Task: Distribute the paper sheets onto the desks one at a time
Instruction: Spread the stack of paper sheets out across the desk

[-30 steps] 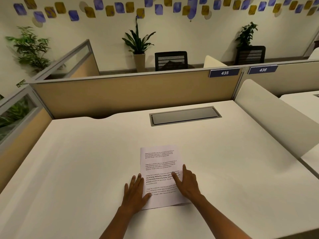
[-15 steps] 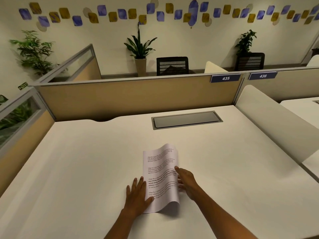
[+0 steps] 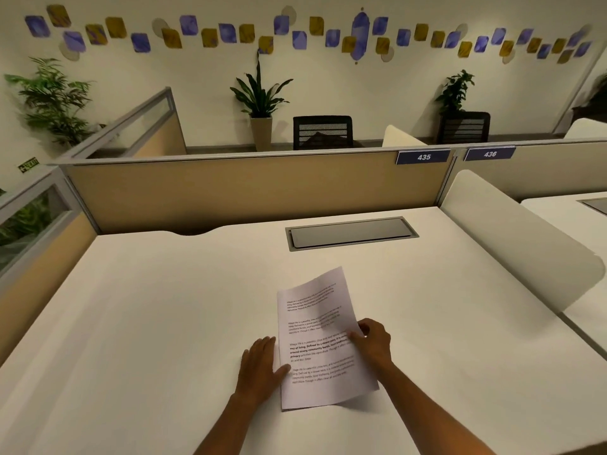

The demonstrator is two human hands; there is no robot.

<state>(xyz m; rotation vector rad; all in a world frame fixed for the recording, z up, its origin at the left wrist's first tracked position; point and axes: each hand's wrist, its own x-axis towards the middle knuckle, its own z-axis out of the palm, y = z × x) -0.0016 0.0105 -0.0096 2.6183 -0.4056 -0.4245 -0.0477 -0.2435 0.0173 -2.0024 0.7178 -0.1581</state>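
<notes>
Printed paper sheets point(image 3: 315, 336) lie near the front middle of the white desk point(image 3: 147, 307). The top sheet is raised along its right side and curves upward, its far corner off the desk. My right hand point(image 3: 372, 339) pinches that sheet's right edge between thumb and fingers. Flat on the desk, my left hand point(image 3: 261, 364) rests at the sheets' left edge, its thumb pressing on the lower left of the paper. I cannot tell how many sheets lie under the raised one.
A grey cable flap point(image 3: 351, 233) is set into the desk's far side. Tan partitions point(image 3: 246, 188) with number plates 435 point(image 3: 423, 157) and 436 close the back; a white divider point(image 3: 519, 238) separates the neighbouring desk point(image 3: 565, 218) on the right. Chairs and potted plants stand beyond.
The paper lay flat under both hands a second ago. My right hand has since slid to the right edge, gripped the top sheet and lifted it, so it now curls up.
</notes>
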